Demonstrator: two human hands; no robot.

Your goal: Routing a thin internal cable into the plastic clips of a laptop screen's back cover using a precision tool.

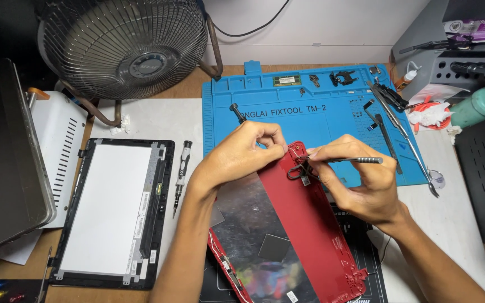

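Blue mat (265,120): left hand (242,154) pinching red laptop lid (310,224) corner; right hand (360,182) pinching metal tool (349,160).

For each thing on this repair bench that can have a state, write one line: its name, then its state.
Red laptop lid: shell only, inside facing up.
Screen panel: removed, lying flat.
Metal tool: held in right hand, tip at hinge.
Left hand: pinching lid corner.
Screwdriver: lying unused.
Fan: cannot tell if running.

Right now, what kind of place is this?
Probably an electronics repair bench: a blue repair mat with small parts, a removed screen panel, and hands working a metal tool on a red laptop lid.
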